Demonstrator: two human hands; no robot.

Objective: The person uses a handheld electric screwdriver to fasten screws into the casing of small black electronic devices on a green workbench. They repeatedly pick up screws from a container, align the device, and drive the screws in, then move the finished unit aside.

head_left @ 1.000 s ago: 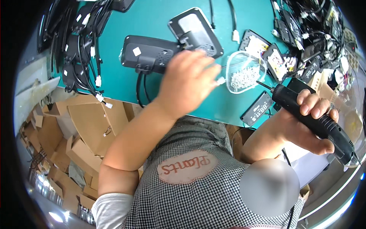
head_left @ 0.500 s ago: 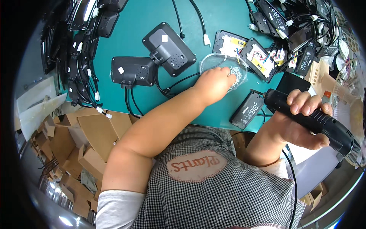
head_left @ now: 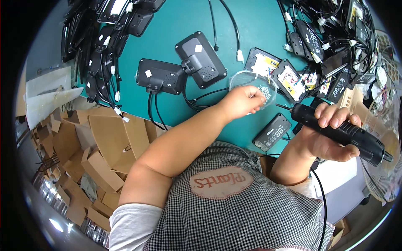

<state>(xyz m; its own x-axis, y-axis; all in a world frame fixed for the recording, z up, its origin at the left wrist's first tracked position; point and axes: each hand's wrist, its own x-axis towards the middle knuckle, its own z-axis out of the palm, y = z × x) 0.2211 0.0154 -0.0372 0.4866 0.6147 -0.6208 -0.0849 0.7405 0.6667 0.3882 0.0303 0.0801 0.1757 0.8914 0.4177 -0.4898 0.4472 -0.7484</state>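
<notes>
In my right hand (head_left: 331, 134) is a black electric screwdriver (head_left: 347, 134), its thin bit (head_left: 283, 107) pointing left. My left hand (head_left: 243, 101) is at the near rim of a clear plastic tub (head_left: 235, 78) that holds small silvery screws (head_left: 264, 91). The fingers of this hand are pinched together; what they hold, if anything, is too small to make out. Just below the bit lies a black display unit (head_left: 273, 131), digits facing up. Past the tub are two opened units (head_left: 288, 80) with white and yellow insides and thin wires.
Two closed black housings (head_left: 201, 60) with round mounts lie left of the tub, cables trailing. Black units and cables with white plugs are heaped at the far left (head_left: 98, 62) and far right (head_left: 335, 46). Cardboard boxes (head_left: 111, 142) stand below the green table (head_left: 176, 16) at left.
My left hand has drawn back from inside the tub to its near rim, fingers pinched. The screwdriver stays in my right hand. The whole view has shifted slightly.
</notes>
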